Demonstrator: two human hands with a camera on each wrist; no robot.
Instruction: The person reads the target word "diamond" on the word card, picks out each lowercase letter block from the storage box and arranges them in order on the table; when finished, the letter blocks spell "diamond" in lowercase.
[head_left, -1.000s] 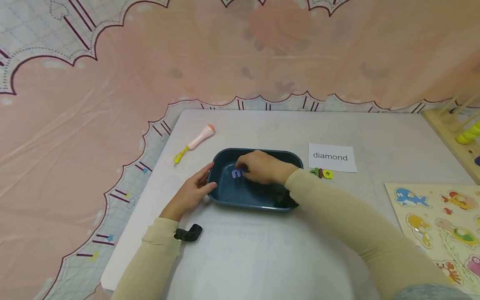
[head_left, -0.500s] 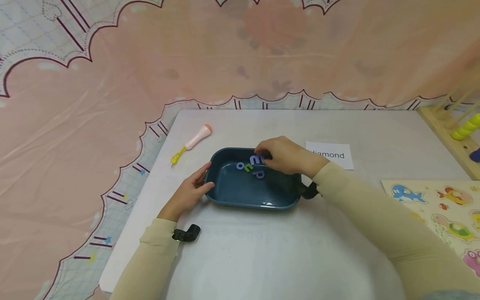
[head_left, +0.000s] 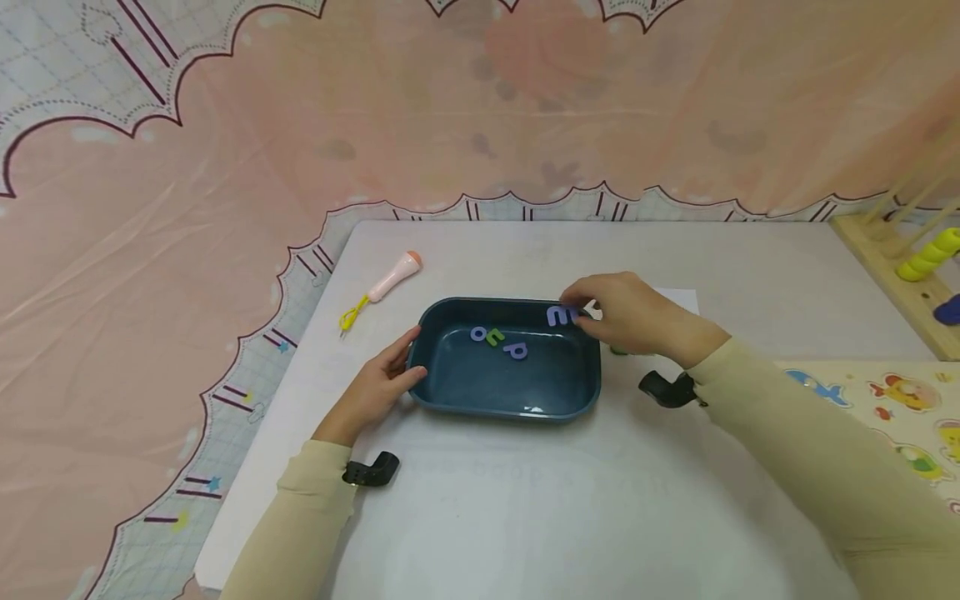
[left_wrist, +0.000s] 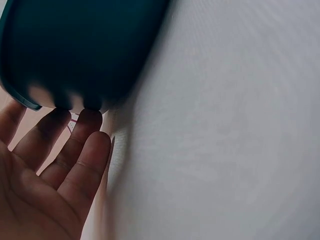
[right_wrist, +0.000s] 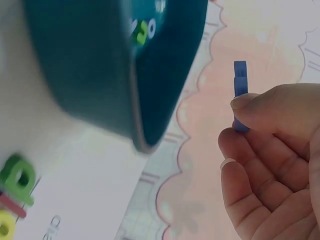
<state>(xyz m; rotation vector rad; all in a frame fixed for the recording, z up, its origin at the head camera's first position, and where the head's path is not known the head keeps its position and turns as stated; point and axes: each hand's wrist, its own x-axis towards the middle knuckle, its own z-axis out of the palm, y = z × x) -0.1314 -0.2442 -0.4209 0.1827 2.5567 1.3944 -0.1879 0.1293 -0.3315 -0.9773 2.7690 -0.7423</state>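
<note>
Letter m [head_left: 557, 316] of flat purple plastic, pinched between thumb and fingers of the right hand [head_left: 637, 315] above the far right corner of the dark blue-green rectangular dish [head_left: 551, 379]. Left hand [head_left: 373, 390] well apart from the right, fingers extended against the outer wall at the dish's left end, apparently for steadying; thumb contact with the rim hard to tell. Lying inside: small purple letter o [head_left: 472, 335], green letter like an n or u [head_left: 494, 337], purple letter like a d or p [head_left: 509, 348]. Looks like a step of lifting letters out; likely calls for a firm pinch and clearance over the rim. Hidden behind the right hand: most of the white paper card [head_left: 682, 297]. Near it in the right wrist view: second green letter [right_wrist: 12, 172], thin red piece [right_wrist: 12, 205], yellow letter [right_wrist: 10, 220], last two cut off. Letter m edge-on there.
</note>
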